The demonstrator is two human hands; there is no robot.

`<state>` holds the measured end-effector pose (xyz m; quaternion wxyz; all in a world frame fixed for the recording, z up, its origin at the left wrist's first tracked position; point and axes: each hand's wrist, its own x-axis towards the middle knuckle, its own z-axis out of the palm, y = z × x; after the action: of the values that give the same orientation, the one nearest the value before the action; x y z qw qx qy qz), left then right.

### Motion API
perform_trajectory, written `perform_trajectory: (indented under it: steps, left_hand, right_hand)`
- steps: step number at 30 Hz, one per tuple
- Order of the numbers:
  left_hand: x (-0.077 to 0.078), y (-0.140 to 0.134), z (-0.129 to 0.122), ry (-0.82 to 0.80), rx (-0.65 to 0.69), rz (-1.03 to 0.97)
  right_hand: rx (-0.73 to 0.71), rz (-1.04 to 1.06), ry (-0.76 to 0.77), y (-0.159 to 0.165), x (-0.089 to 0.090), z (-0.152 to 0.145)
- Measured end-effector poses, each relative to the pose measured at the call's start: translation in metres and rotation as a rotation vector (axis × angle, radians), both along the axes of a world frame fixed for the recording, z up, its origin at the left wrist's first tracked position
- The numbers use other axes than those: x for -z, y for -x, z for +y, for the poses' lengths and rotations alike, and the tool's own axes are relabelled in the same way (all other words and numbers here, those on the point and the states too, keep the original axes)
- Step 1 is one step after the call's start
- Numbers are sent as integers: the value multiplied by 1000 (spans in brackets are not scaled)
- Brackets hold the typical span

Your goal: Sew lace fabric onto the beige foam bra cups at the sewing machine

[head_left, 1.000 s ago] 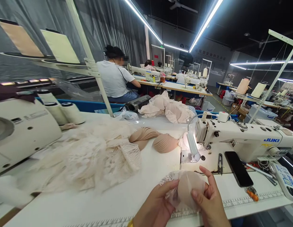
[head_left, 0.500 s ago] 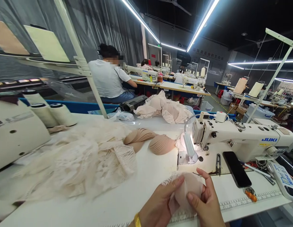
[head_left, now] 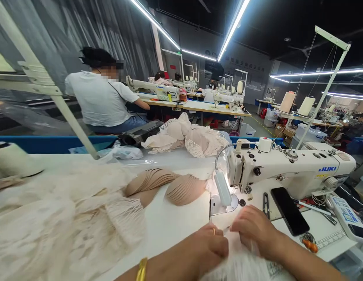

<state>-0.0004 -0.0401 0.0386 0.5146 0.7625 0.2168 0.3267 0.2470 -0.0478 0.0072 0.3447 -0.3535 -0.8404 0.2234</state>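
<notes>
Both hands grip a pale lace-trimmed bra cup [head_left: 238,265] at the front of the sewing machine; it is partly hidden by my fingers and blurred low down. My left hand [head_left: 210,244], gold bracelet on its wrist, is closed on the left side of the cup. Closed on the right side, my right hand [head_left: 253,230] is just in front of the needle plate [head_left: 219,208]. The white sewing machine [head_left: 287,168] has a lit lamp [head_left: 222,187] over the plate. Left of it lie stacked beige bra cups [head_left: 185,191].
Cream lace fabric [head_left: 64,218] spreads over the left of the table, with another lace pile [head_left: 187,134] behind. Scissor-like snips [head_left: 266,205], a black phone [head_left: 289,210] and an orange-handled tool [head_left: 310,245] lie on the right. A co-worker [head_left: 99,93] sits beyond.
Half a second ago the cup was held up with its beige face showing. Both hands have turned over and moved closer to the needle plate. The view has swung right.
</notes>
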Motion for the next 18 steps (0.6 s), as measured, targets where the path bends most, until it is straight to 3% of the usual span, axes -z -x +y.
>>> perform_trajectory:
  steps: [2,4,7,11,15,18]
  left_hand:
    - [14,-4,17,-259,111,172]
    - [27,-8,34,-520,169,300]
    - [36,-10,52,-700,160,378]
    - [25,-8,54,-799,124,438]
    - [3,-7,50,-760,120,425]
    - [4,-6,53,-750,139,493]
  right_hand:
    - [-49,-159,-154,-1,-4,25]
    - [-54,-198,-206,0,-2,41]
    - [-19,-232,-258,-1,6,45]
    - [3,-342,-282,-10,7,35]
    - [39,-408,-261,-14,4,37]
    - [66,-422,-272,-13,7,42]
